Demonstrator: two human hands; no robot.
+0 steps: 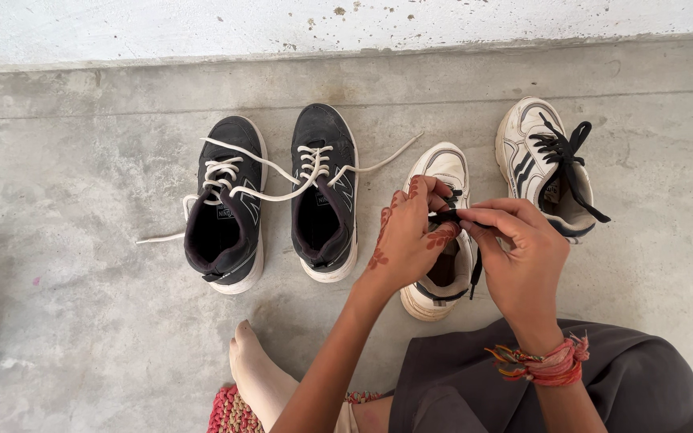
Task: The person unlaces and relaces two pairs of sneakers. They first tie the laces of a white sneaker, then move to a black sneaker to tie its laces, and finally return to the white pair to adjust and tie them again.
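Nearest my lens, dark grey cloth (459, 385) is draping over a knee at five o'clock, with a bare foot (254, 377) resting on a red woven mat (230, 413) at six o'clock. From there I am seeing both forearms reaching up toward the middle of the frame. My left hand (407, 240), patterned with reddish-brown henna, is pinching the black lace (447, 216) of the white sneaker (443, 232) lying just below it, toe pointing to twelve o'clock. My right hand (523, 256), wearing red and orange thread bands (551, 365) at the wrist, is gripping the same lace from the three o'clock side, fingertips meeting the left hand's over the shoe's tongue. Its partner, a second white sneaker (539, 160) with black laces hanging loose, is sitting near it at two o'clock, angled slightly. At ten to eleven o'clock a pair of black sneakers (274, 200) is standing side by side, their white laces (282, 180) untied and trailing across the concrete floor (82, 240). A pale painted step (202, 24) is running along twelve o'clock.
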